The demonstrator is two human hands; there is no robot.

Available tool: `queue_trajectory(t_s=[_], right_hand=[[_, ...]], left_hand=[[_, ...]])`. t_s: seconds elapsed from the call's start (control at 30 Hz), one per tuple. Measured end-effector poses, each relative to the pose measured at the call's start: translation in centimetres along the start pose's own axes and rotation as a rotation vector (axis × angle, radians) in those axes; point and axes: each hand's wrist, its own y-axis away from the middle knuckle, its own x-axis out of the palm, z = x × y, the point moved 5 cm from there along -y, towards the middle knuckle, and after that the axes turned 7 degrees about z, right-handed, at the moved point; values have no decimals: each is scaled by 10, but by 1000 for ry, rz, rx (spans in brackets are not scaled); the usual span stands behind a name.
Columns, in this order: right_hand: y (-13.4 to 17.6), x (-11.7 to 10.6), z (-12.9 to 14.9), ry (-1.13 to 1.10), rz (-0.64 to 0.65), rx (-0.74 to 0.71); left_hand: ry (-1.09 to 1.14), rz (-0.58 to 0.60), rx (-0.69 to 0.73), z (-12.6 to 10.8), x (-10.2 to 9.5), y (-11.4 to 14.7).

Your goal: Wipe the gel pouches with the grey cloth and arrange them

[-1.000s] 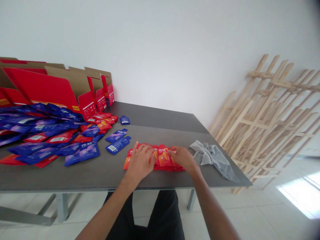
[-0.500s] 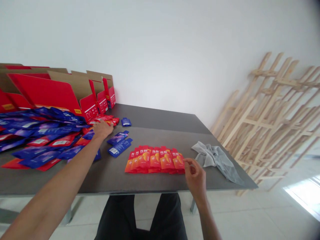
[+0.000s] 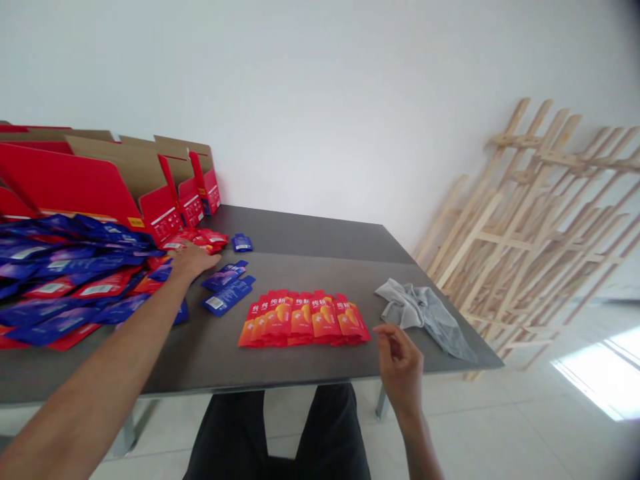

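Note:
My left hand reaches to the far left with its thumb spread. Its fingers lie over a small heap of red sachets, and their tips are partly hidden. To the right of the table's middle, my right hand hovers by the front edge, its fingers curled together and nothing visible in them. Just left of it, apart from the fingertips, an overlapping row of red-orange sachets lies flat. Between the hands are two loose blue sachets, with another blue sachet farther back.
A large pile of blue and red sachets covers the table's left side. Open red cardboard boxes stand behind it. A crumpled grey cloth lies on the right of the dark table. Wooden easels lean against the wall.
My right hand has drawn back from the right end of the sachet row. My left hand stays at the red heap, its fingers reaching over it. The view has shifted slightly right.

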Motion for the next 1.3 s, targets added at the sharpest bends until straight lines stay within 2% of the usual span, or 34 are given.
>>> queue_trajectory(t_s=[0.1,0.17,0.3,0.37,0.43,0.5,0.57,0.73,0.83,0.93,1.03,1.17,1.3], right_hand=[[3,17,12,-43,56,-24],[3,31,24,-126,115,-14],[-1,61,52,-469,336,94],[-2,72,66,-568,474,151],[-4,77,76,-572,570,169],[-5,76,80,-535,594,148],[-6,74,79,-498,599,120],[-4,72,68,-410,655,110],[-8,71,61,-379,689,134],[-26,71,54,-364,698,141],[-55,76,41,-263,696,135],[-86,96,30,-82,771,104],[-99,119,34,15,866,94]], left_hand=[[-98,63,-159,-10,-8,30],[-53,24,-110,-30,-11,61],[27,-158,120,-87,-8,152],[59,-187,238,-116,1,202],[95,-163,357,-141,13,242],[121,-142,430,-157,22,270],[132,-142,474,-165,29,286],[152,-108,507,-165,43,305],[233,-83,559,-158,43,306],[361,-75,629,-145,36,295],[410,-106,622,-126,38,271],[334,-130,616,-110,62,247],[316,-103,624,-105,82,242]])
